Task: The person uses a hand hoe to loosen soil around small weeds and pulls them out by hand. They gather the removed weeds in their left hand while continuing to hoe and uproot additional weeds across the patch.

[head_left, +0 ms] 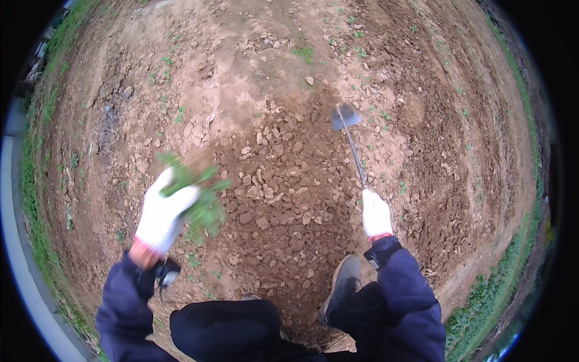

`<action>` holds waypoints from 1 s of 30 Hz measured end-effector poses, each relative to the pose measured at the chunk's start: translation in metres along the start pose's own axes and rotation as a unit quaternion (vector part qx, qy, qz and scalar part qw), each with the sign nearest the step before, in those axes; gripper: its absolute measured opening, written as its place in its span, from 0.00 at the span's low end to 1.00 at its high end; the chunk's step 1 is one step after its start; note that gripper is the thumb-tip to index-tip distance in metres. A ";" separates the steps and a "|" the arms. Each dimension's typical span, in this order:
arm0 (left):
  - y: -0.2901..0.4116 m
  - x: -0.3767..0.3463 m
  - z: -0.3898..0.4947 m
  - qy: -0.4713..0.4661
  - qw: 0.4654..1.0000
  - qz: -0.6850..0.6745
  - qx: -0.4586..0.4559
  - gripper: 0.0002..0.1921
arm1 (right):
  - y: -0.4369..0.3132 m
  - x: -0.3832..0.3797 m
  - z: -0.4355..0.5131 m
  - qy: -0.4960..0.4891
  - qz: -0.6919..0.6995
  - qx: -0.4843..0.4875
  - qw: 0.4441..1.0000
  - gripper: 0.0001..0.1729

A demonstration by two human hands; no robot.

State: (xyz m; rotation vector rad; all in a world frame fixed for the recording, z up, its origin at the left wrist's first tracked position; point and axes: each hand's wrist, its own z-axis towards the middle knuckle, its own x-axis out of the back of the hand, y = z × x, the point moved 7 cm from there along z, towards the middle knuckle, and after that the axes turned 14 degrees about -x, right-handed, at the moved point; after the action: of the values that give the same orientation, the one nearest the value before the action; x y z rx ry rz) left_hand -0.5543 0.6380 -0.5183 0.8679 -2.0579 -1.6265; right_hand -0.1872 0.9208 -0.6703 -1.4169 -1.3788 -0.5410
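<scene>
My left hand [163, 212], in a white knit glove with a pinkish cuff, grips a bunch of leafy green weeds [206, 210]. The bunch is blurred, and its roots cannot be made out. In a like glove, my right hand [376, 213] is closed around the handle [355, 156] of a hoe. The hoe's flat metal blade [346, 116] is at the far end, over the soil at the edge of the broken ground. Loose brown clods [276, 181] lie between my two hands.
My shoe [341, 285] stands on the soil below my right hand. Small green seedlings or weeds [179, 115] dot the paler ground. A grassy strip [38, 217] and a pale concrete edge [27, 271] run along the left. Denser green plants [479, 298] grow at lower right.
</scene>
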 end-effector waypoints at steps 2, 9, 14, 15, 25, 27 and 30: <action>-0.028 -0.039 0.055 -0.092 0.992 0.081 -0.013 0.29 | 0.004 -0.002 -0.007 0.000 0.042 -0.015 0.999 0.24; -0.125 -0.181 0.184 -0.321 0.779 0.515 -0.158 0.32 | 0.028 -0.001 -0.012 0.024 0.108 -0.045 0.993 0.23; -0.174 -0.227 0.199 -0.372 0.636 0.659 -0.152 0.12 | 0.057 0.004 -0.015 0.024 0.150 -0.113 0.982 0.23; -0.176 -0.230 0.198 -0.355 0.631 0.668 -0.169 0.11 | 0.063 0.004 -0.015 0.021 0.171 -0.137 0.975 0.23; -0.174 -0.213 0.185 -0.311 0.631 0.666 -0.248 0.15 | 0.051 -0.002 -0.011 -0.003 0.100 -0.070 0.993 0.14; -0.165 -0.216 0.176 -0.301 0.639 0.655 -0.268 0.09 | 0.035 -0.005 -0.008 -0.006 0.107 -0.017 0.994 0.14; -0.147 -0.211 0.167 -0.328 0.649 0.644 -0.236 0.16 | 0.020 -0.023 0.008 -0.090 0.406 -0.129 0.900 0.17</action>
State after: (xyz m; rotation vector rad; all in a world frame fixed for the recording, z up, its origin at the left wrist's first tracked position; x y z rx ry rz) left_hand -0.4691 0.8800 -0.6864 -1.3228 -1.5681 -1.3828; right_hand -0.1769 0.9218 -0.7004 -2.1256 -0.7351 -0.0328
